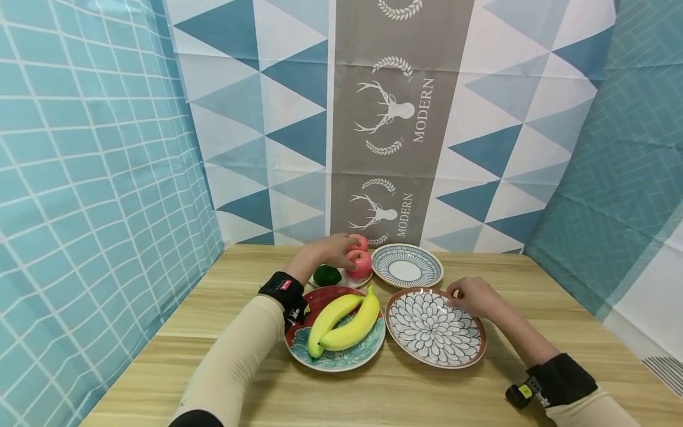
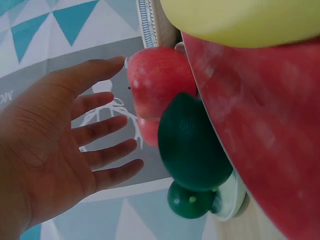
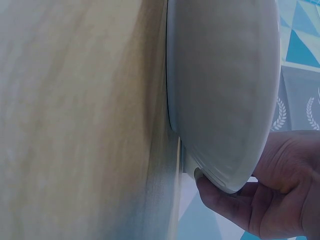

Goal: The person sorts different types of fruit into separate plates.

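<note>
My left hand [image 1: 336,251] is over the red apples [image 1: 359,265] at the back of the table. In the left wrist view its fingers are spread and loosely bent, with the thumb tip close to the nearer apple [image 2: 161,82]; whether they touch, I cannot tell. Beside the apples lie a large dark green fruit [image 2: 192,147] and a smaller green one [image 2: 190,201], on a small white plate [image 1: 349,281] mostly hidden. The right hand [image 1: 474,296] pinches the far right rim of a brown-edged plate with a petal pattern [image 1: 434,332]. From the right wrist camera, that plate's pale underside [image 3: 225,90] shows fingers beneath its edge.
Two yellow bananas [image 1: 347,326] lie on a red and teal plate [image 1: 341,363] left of the petal plate. Behind stands a blue-and-white striped plate [image 1: 407,268]. Patterned cloth [image 1: 299,118] hangs at the back of the wooden table [image 1: 384,397], with tiled-pattern cloth on the left.
</note>
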Action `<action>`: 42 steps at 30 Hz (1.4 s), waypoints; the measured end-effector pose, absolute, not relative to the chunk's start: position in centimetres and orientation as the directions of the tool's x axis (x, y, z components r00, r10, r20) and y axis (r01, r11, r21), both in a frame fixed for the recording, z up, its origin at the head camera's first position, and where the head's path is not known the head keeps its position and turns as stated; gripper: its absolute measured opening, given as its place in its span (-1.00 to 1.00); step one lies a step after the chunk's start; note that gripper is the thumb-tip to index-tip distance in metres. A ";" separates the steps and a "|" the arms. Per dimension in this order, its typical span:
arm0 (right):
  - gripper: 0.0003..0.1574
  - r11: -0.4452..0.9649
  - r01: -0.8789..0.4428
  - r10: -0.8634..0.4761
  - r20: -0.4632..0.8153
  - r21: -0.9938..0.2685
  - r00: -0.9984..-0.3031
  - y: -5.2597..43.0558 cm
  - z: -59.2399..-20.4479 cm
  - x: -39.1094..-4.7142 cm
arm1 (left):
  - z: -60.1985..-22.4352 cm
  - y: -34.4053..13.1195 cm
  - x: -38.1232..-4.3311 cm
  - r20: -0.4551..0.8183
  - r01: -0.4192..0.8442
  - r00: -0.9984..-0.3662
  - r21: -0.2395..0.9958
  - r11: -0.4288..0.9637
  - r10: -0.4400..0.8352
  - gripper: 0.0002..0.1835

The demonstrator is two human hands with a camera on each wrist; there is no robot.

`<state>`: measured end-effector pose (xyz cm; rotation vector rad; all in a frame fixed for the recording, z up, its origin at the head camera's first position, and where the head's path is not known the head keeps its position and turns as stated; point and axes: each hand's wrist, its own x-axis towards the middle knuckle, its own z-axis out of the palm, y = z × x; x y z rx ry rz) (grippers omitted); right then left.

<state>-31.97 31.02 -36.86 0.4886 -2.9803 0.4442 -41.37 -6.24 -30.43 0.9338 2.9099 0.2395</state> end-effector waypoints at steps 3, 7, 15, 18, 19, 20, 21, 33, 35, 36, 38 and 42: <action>-0.94 0.908 -0.323 -0.297 0.133 -0.269 -0.946 30.9 -36.9 -32.0 | -30.7 -5.8 -42.0 -0.024 0.570 -0.812 0.183 0.801 0.583 -0.26; -0.92 0.907 -0.309 -0.285 0.126 -0.285 -0.950 30.9 -37.0 -31.9 | -31.1 -5.4 -42.9 -0.012 0.591 -0.796 0.200 0.781 0.605 -0.32; -0.91 0.908 -0.300 -0.278 0.117 -0.291 -0.954 30.9 -37.1 -32.1 | -32.1 -4.9 -44.0 -0.026 0.579 -0.796 0.257 0.774 0.605 -0.32; -0.90 0.909 -0.303 -0.280 0.118 -0.287 -0.953 30.9 -37.1 -32.1 | -32.4 -4.8 -44.2 -0.043 0.573 -0.797 0.264 0.776 0.603 -0.32; -0.89 0.909 -0.307 -0.284 0.119 -0.283 -0.951 30.9 -37.1 -32.0 | -32.5 -4.8 -44.2 -0.048 0.572 -0.796 0.266 0.776 0.604 -0.31; -0.89 0.909 -0.305 -0.282 0.119 -0.286 -0.952 30.8 -37.1 -32.0 | -32.6 -4.7 -44.2 -0.052 0.572 -0.794 0.270 0.774 0.605 -0.30; -0.88 0.909 -0.304 -0.281 0.119 -0.286 -0.952 30.8 -37.0 -32.0 | -32.6 -4.6 -44.3 -0.056 0.572 -0.794 0.267 0.775 0.605 -0.29; -0.88 0.906 -0.318 -0.294 0.127 -0.280 -0.947 30.9 -36.9 -31.9 | -32.6 -3.4 -44.7 -0.117 0.511 -0.825 0.262 0.819 0.553 -0.15; -0.90 0.905 -0.321 -0.296 0.129 -0.280 -0.947 30.9 -37.0 -31.9 | -32.7 -3.2 -44.8 -0.125 0.510 -0.824 0.262 0.819 0.553 -0.16; -0.90 0.905 -0.323 -0.297 0.131 -0.279 -0.946 30.9 -37.0 -31.9 | -32.7 -3.1 -44.9 -0.129 0.512 -0.821 0.261 0.818 0.555 -0.17; -0.91 0.904 -0.326 -0.299 0.135 -0.277 -0.945 30.9 -36.9 -32.0 | -32.9 -2.9 -45.0 -0.145 0.503 -0.821 0.274 0.820 0.552 -0.16; -0.91 0.904 -0.326 -0.298 0.138 -0.277 -0.945 30.9 -36.9 -32.0 | -33.2 -2.5 -45.0 -0.182 0.472 -0.829 0.281 0.836 0.529 -0.15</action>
